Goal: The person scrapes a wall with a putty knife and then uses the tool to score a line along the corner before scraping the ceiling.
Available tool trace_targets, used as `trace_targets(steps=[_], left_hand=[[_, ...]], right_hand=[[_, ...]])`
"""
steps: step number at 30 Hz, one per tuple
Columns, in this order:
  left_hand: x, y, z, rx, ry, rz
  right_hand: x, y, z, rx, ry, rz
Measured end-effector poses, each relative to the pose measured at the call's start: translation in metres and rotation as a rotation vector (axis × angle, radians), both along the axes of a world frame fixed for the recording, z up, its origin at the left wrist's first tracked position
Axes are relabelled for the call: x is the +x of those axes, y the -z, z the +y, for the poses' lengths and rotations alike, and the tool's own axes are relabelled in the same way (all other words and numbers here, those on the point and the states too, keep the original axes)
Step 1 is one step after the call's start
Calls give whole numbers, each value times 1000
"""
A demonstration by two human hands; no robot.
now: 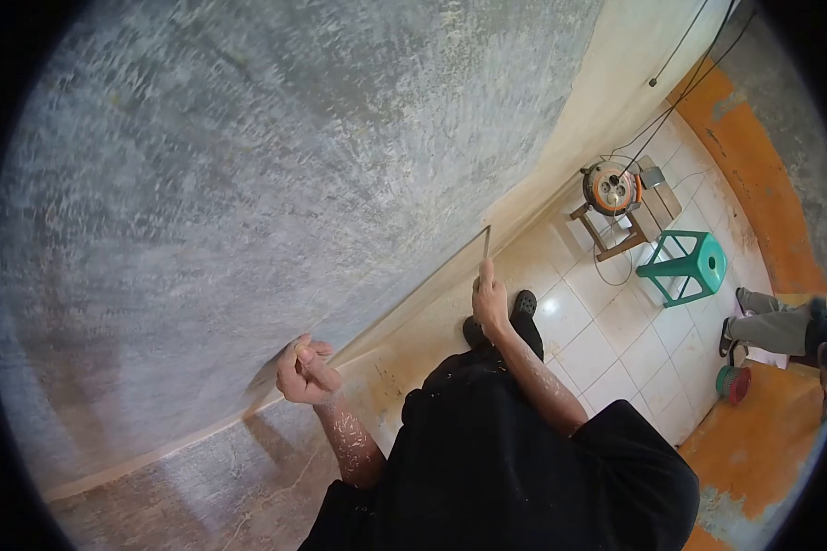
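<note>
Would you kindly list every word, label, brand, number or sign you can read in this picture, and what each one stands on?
None can be read.
Cable reel: any markings are too small to read.
Green stool: no legible lettering.
Grey wall: streaks and scratches, no legible writing.
Thin tool in the right hand: too small to tell.

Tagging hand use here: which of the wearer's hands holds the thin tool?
The right hand, the one nearer the green stool: a thin tool juts from its grip. The left hand, curled before the grey wall, shows no tool.
</note>
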State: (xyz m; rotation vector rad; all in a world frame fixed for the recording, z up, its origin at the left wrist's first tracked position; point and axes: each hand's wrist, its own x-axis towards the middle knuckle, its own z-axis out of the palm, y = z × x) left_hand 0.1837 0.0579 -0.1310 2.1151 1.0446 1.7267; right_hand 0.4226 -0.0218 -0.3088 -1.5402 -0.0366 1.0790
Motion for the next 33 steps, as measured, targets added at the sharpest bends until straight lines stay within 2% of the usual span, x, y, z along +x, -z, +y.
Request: trace_targets(steps=[2, 5, 12, 15, 22, 25, 28, 33], left_hand=[[0, 4, 4, 37, -6, 2], [1, 4, 4, 55, 2, -25], [2, 1, 5, 42, 28, -26], [-1, 1, 1, 14, 34, -1], [-3, 0, 1, -42, 50, -20], [-5, -2, 3, -48, 87, -37], [-4, -4, 1, -88, 76, -43], [-8, -11, -1, -145, 93, 1]], right_hand=[[-3, -9, -7, -18, -76, -109], [-10, 3, 2, -12, -41, -121], [-2, -13, -2, -65, -20, -138], [6, -12, -2, -60, -40, -65], [-1, 7, -2, -83, -60, -162], [8, -1, -7, -63, -39, -212], [-1, 1, 5, -73, -16, -103], [8, -10, 0, -56, -37, -99]])
